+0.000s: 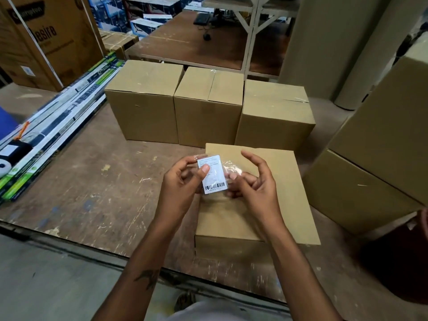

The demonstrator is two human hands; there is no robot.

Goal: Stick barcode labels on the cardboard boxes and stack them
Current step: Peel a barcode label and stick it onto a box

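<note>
A plain cardboard box (273, 200) lies flat on the wooden table (92, 181) right in front of me. Above its top I hold a white barcode label (214, 179) with clear film around it. My left hand (183, 184) pinches the label, thumb on its face. My right hand (252, 181) pinches the clear film at the label's right edge, with the forefinger raised and curved. Behind stand three sealed boxes in a row: left box (143, 100), middle box (208, 107), right box (275, 114).
A stack of bigger boxes (379, 144) rises at the right. Long green and white cartons (58, 126) lie along the table's left side, with a tape roll (4, 167) by them. A dark round object (398, 258) sits at lower right. Large cardboard rolls (342, 42) stand behind.
</note>
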